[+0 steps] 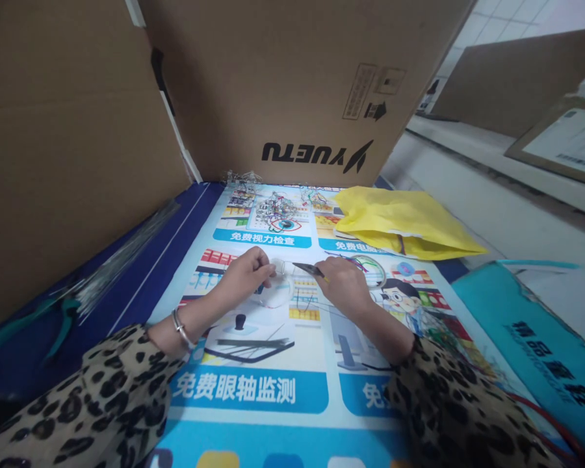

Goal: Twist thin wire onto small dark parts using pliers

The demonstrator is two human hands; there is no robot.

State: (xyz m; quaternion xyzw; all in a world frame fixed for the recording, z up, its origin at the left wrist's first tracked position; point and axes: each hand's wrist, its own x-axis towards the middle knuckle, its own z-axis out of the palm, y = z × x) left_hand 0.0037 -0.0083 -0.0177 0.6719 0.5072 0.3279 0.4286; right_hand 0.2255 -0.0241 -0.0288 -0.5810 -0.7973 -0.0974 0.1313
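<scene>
My left hand [246, 273] is closed in a pinch over the middle of the printed sheet [253, 416]. Thin, pale wire [279, 265] loops out from its fingertips; the exact grip point is too fine to make out. Wrapped around a pair of fine-nosed pliers [306, 267], my right hand [346, 286] faces the left from a short distance away. The dark, pointed jaws reach toward the wire, and whether they touch it I cannot tell. Most of the pliers' handles are hidden in the palm.
Cardboard panels [273, 84] wall off the back and left. Tangled wire pieces [275, 208] lie at the back, beside a yellow bag [409, 218]. A teal box [526, 338] stands right. Straight wires [127, 260] and a teal-handled tool [68, 318] lie left.
</scene>
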